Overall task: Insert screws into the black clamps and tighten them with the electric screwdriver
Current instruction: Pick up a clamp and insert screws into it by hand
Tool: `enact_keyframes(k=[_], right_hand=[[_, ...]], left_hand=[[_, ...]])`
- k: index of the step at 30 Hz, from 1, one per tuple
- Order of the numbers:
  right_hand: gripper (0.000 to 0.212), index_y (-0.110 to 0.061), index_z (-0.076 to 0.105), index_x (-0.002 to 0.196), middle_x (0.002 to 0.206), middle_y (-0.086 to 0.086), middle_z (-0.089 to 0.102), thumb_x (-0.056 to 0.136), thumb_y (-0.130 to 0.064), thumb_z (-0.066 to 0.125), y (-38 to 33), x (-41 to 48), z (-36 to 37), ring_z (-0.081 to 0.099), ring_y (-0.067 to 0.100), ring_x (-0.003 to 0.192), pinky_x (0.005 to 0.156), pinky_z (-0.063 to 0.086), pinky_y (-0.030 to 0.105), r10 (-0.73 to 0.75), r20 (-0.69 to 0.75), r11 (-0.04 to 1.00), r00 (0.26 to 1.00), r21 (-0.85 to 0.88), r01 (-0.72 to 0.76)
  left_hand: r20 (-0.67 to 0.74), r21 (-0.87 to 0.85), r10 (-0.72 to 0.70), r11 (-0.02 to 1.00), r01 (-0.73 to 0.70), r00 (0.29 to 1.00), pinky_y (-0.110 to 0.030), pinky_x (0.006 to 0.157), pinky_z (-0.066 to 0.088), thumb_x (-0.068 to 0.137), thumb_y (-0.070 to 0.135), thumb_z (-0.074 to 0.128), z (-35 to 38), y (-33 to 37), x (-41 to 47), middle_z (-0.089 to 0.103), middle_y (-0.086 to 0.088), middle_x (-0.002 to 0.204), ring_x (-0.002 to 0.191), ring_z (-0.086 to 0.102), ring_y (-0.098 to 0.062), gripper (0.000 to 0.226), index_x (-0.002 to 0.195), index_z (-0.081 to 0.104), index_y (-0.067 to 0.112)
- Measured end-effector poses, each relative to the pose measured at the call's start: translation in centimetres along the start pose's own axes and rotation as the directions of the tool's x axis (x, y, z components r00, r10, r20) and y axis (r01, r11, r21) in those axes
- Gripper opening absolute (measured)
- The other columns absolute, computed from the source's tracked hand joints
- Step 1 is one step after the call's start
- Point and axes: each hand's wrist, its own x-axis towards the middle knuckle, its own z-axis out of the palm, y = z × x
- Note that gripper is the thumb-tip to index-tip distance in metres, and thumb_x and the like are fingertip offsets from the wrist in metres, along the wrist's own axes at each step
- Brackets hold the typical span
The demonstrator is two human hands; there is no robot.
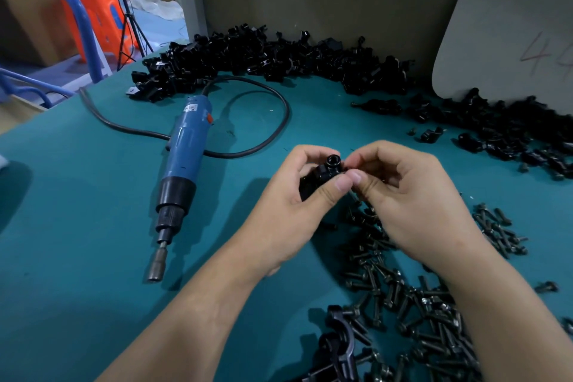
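Observation:
My left hand (291, 208) grips a black clamp (322, 174) above the green table, thumb laid across its front. A screw head (334, 160) sticks up from the clamp's top. My right hand (412, 198) meets it from the right, fingers curled and pinching at the screw beside the clamp; what lies inside that hand is hidden. The blue electric screwdriver (183, 161) lies on the table to the left of both hands, bit pointing toward me, untouched. Loose dark screws (412, 298) are heaped under and in front of my right forearm.
A long pile of black clamps (263, 59) runs along the back wall, and more clamps (511, 130) spread at the right. The screwdriver's black cord (279, 121) loops behind the hands. A grey board (502, 40) leans at back right. Two clamps (338, 347) lie near the front edge.

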Motion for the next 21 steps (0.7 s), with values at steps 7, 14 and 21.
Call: enact_keyframes(k=[7, 14, 21], right_hand=[[0.022, -0.02, 0.075, 0.09, 0.086, -0.01, 0.077, 0.089, 0.002, 0.072, 0.08, -0.11, -0.61, 0.072, 0.003, 0.083, 0.078, 0.054, 0.012, 0.016, 0.03, 0.991, 0.999, 0.134, -0.02], [0.011, -0.024, 0.074, 0.084, 0.078, -0.003, 0.075, 0.093, -0.019, 0.071, 0.39, -0.09, -0.57, 0.07, 0.015, 0.071, 0.071, 0.058, 0.026, 0.062, 0.012, 0.996, 0.998, 0.069, -0.063], [0.007, -0.022, 0.076, 0.084, 0.075, -0.001, 0.076, 0.09, -0.02, 0.073, 0.5, -0.18, -0.84, 0.073, 0.015, 0.069, 0.068, 0.06, 0.022, 0.085, 0.044, 0.985, 0.995, 0.149, -0.091]], left_hand=[[0.009, 0.068, 0.027, 0.997, -0.028, 1.0, -0.03, 0.1, 0.051, 0.089, 0.029, 0.068, -0.09, -0.12, -0.07, 0.068, 0.005, 0.101, 0.1, 0.062, -0.007, 0.024, 0.108, 0.059, 0.019], [0.047, 0.099, 0.026, 0.995, -0.031, 0.999, -0.018, 0.089, 0.05, 0.097, 0.022, 0.07, -0.17, -0.26, -0.19, 0.07, 0.003, 0.106, 0.097, 0.065, -0.002, 0.021, 0.112, 0.056, 0.02], [0.073, 0.137, 0.058, 0.988, -0.068, 0.996, -0.032, 0.096, 0.053, 0.092, 0.028, 0.069, -0.2, -0.26, -0.08, 0.07, -0.001, 0.11, 0.099, 0.064, -0.009, 0.032, 0.119, 0.054, 0.024]])
